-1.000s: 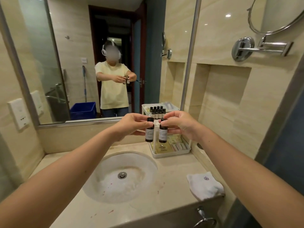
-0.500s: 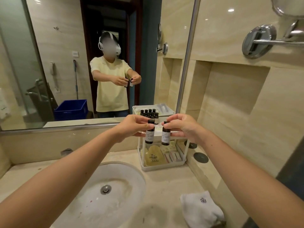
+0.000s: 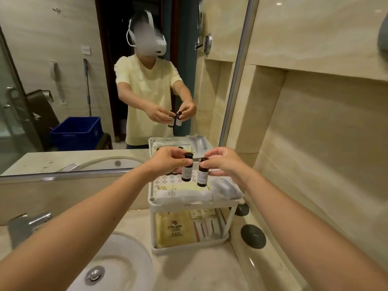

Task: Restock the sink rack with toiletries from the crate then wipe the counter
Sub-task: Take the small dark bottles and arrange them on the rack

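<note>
both arms stretched forward, left hand (image 3: 165,162) and right hand (image 3: 224,163) side by side, each pinching a small bottle (image 3: 187,171).

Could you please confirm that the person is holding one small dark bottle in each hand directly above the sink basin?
Not quite. The left hand and right hand do pinch the left bottle and right bottle, but above the top shelf of the white rack, not the sink basin, which lies lower left. The head view shows it.
</note>
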A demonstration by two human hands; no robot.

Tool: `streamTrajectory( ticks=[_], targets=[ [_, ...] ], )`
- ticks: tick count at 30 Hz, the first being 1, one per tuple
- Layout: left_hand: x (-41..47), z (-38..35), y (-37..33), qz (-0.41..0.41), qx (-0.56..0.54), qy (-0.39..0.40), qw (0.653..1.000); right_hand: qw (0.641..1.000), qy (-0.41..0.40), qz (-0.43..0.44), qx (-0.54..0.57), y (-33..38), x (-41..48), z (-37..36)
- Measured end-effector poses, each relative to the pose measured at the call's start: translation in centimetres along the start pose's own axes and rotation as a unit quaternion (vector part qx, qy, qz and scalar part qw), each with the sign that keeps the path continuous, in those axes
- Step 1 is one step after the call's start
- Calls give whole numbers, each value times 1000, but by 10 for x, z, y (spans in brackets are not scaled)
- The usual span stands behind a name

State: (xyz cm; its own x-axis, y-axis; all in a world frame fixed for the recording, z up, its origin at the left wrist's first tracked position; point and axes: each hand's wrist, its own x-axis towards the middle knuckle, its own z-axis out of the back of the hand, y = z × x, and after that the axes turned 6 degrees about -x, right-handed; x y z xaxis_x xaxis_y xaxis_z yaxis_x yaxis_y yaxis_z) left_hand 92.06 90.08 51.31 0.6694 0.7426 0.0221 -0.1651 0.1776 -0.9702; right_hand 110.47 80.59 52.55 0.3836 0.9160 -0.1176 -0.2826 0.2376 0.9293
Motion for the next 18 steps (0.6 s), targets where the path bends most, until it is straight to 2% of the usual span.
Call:
streamTrajectory(
  ticks=[12, 18],
  targets=[
    [98, -4, 41, -23, 94, -34, 995, 999, 13, -6, -36, -27, 106, -1],
    [122, -5, 57, -50, 205, -53, 976, 999, 12, -12, -36, -41, 131, -6]
  ],
)
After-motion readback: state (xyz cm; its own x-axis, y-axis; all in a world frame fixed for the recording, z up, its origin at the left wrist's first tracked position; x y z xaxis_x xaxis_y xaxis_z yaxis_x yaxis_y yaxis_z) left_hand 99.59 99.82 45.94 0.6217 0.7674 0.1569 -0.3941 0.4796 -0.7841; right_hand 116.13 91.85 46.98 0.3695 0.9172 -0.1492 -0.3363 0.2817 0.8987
